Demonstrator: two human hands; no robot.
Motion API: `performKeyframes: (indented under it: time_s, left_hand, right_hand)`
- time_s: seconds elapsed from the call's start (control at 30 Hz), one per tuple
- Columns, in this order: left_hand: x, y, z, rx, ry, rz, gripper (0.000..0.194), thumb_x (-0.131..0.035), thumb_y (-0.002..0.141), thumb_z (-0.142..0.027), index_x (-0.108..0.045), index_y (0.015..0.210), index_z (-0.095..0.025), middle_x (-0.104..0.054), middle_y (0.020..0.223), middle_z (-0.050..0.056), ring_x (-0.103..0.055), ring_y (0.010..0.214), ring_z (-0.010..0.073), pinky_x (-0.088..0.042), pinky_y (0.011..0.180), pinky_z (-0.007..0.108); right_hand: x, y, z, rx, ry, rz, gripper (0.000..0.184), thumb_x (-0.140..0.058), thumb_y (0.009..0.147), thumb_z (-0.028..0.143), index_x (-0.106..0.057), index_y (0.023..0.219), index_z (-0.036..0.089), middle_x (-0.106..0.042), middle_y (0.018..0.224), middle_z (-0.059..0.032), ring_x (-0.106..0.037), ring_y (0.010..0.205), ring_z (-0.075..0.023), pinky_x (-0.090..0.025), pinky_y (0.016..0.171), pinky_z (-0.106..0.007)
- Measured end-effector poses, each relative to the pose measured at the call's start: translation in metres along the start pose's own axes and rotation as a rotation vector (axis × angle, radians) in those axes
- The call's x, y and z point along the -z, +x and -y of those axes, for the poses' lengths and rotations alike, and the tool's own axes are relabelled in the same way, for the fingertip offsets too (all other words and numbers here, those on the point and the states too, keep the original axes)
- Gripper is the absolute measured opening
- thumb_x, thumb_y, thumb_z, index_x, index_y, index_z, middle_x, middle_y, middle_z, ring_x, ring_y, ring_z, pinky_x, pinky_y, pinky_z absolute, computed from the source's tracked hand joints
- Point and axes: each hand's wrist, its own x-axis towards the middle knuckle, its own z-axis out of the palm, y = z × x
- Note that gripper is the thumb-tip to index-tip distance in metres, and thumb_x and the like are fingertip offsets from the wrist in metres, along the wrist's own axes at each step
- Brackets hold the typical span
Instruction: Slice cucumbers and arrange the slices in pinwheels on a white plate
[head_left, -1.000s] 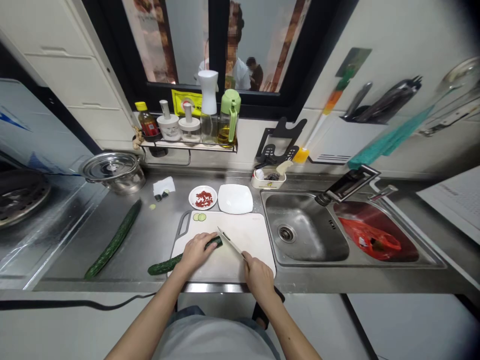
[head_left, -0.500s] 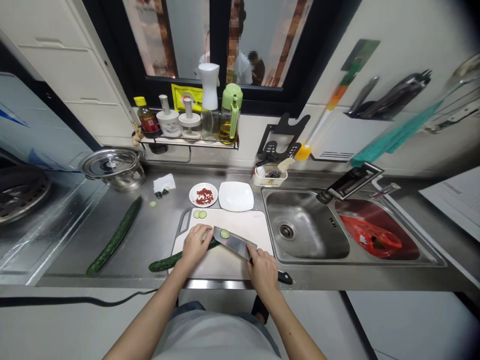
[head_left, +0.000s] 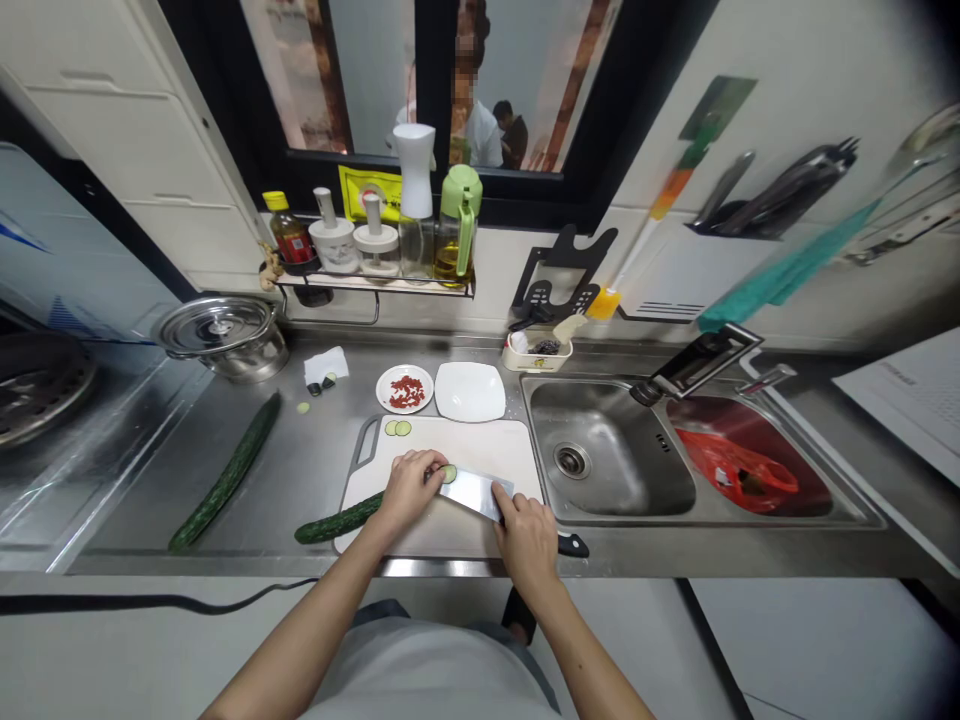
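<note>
My right hand (head_left: 529,535) is closed round a kitchen knife, index finger laid on its broad blade (head_left: 472,490); the black handle end (head_left: 574,545) sticks out past the palm. My left hand (head_left: 411,490) has its fingertips closed on a cucumber slice (head_left: 448,473) at the blade's left end. A cut cucumber (head_left: 339,522) lies partly under the left hand, its far end hidden. Two cucumber slices (head_left: 397,428) rest near the top left corner of the white cutting board (head_left: 480,440).
A whole cucumber (head_left: 225,475) lies to the left. Behind the board stand a plate of red pieces (head_left: 406,390) and a white plate (head_left: 471,391). A lidded pot (head_left: 225,335) is at back left. On the right is a double sink (head_left: 615,460) with a red bag (head_left: 739,470).
My left hand has moved right, off the cucumber and onto the slice on the blade. The knife's blade has tilted and now reflects brighter. My right hand keeps its hold.
</note>
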Motion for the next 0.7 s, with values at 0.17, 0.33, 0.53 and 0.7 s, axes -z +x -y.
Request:
performKeyframes:
  time_s: [0.17, 0.33, 0.53, 0.7]
  left_hand:
    - [0.0, 0.004, 0.003, 0.139, -0.146, -0.074, 0.013, -0.059, 0.079, -0.024, -0.068, 0.088, -0.022, -0.067, 0.078, 0.0, -0.058, 0.075, 0.0148, -0.043, 0.072, 0.026]
    - [0.001, 0.011, 0.027, 0.284, -0.21, -0.194, 0.018, -0.056, 0.08, -0.024, -0.068, 0.092, -0.021, -0.07, 0.081, 0.0, -0.062, 0.073, 0.0141, -0.046, 0.071, 0.024]
    - [0.005, 0.033, 0.059, 0.401, -0.107, -0.277, 0.021, -0.055, 0.079, -0.018, -0.068, 0.095, -0.021, -0.07, 0.082, 0.001, -0.064, 0.076, 0.0151, -0.046, 0.074, 0.025]
    - [0.005, 0.055, 0.069, 0.456, -0.013, -0.274, 0.022, -0.055, 0.079, -0.017, -0.068, 0.096, -0.021, -0.071, 0.084, 0.002, -0.064, 0.081, 0.0161, -0.045, 0.074, 0.025]
  right_hand:
    - [-0.003, 0.0, -0.004, -0.011, 0.0, 0.001, 0.049, -0.062, 0.082, 0.021, -0.056, 0.13, 0.025, -0.064, 0.088, -0.0051, -0.055, 0.084, -0.02, -0.029, 0.075, -0.032]
    - [-0.009, 0.001, -0.015, -0.068, -0.009, 0.029, 0.045, -0.059, 0.085, 0.024, -0.056, 0.13, 0.027, -0.066, 0.091, -0.0048, -0.057, 0.085, -0.02, -0.029, 0.075, -0.032]
    - [-0.007, 0.003, -0.02, -0.098, 0.01, 0.074, 0.044, -0.056, 0.085, 0.021, -0.056, 0.129, 0.026, -0.067, 0.095, -0.0052, -0.058, 0.089, -0.0195, -0.031, 0.076, -0.03]
    - [-0.007, 0.004, -0.019, -0.113, 0.042, 0.094, 0.043, -0.055, 0.086, 0.022, -0.056, 0.129, 0.025, -0.067, 0.097, -0.0061, -0.058, 0.092, -0.0195, -0.032, 0.077, -0.029]
